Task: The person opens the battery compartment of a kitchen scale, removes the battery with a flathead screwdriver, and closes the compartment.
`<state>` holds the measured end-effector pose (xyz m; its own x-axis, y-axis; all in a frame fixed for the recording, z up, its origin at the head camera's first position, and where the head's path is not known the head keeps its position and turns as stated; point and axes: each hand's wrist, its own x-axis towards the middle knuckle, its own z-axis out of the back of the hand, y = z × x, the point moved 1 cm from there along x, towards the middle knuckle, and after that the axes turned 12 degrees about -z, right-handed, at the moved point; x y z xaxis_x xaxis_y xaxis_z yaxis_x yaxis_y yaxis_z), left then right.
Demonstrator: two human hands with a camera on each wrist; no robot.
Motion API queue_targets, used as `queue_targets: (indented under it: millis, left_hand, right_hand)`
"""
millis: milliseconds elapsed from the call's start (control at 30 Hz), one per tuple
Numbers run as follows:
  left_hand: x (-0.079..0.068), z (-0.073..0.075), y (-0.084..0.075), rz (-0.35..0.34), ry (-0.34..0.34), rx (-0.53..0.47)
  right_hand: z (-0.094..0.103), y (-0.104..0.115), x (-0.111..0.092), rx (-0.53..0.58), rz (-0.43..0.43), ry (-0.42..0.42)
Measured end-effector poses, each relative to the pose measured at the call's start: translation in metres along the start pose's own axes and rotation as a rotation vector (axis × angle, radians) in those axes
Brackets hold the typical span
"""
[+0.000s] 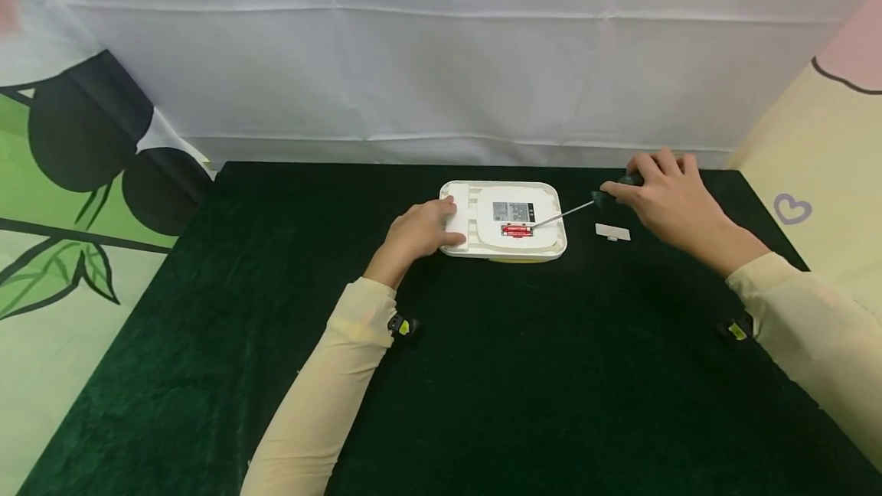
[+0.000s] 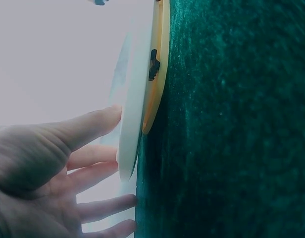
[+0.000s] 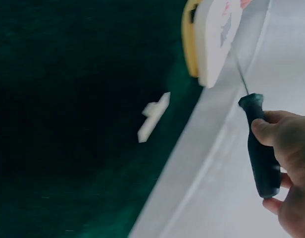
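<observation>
A flat white device with a printed label lies on the green cloth, its yellow side downward. Red batteries show in a small opening in its upper face. My left hand rests on its left end; the thumb and fingers touch the white edge, fairly straight. In my right hand I grip the dark handle of a screwdriver. Its thin shaft slants down leftward in the head view, the tip at the right end of the batteries. Whether the tip touches them cannot be told.
A small white cover with a tab lies on the cloth, right of the device, below the screwdriver handle. Dark green cloth covers the table. A white curtain hangs behind the far edge, with printed cloth at both sides.
</observation>
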<state>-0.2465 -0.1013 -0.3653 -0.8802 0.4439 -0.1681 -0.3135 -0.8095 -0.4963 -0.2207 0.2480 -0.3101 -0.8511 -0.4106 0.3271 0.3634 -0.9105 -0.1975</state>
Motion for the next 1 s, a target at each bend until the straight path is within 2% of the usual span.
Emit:
queue_targets:
  millis: [100, 300, 867, 1000]
  left_hand:
    - [-0.001, 0.0, 0.001, -0.001, 0.0, -0.001]
    - [0.0, 0.0, 0.002, 0.001, -0.001, -0.008]
    - [-0.001, -0.001, 0.004, -0.002, -0.023, -0.036]
    - [0.0, -0.001, 0.005, -0.013, -0.025, -0.024]
  right_hand:
    - [-0.014, -0.007, -0.007, 0.073, -0.027, 0.024]
    - [-0.031, -0.014, -0.02, 0.145, -0.106, 0.107]
    - [-0.053, -0.015, -0.035, 0.274, -0.215, 0.249]
    - [-0.051, -0.015, -0.035, 0.286, -0.213, 0.233]
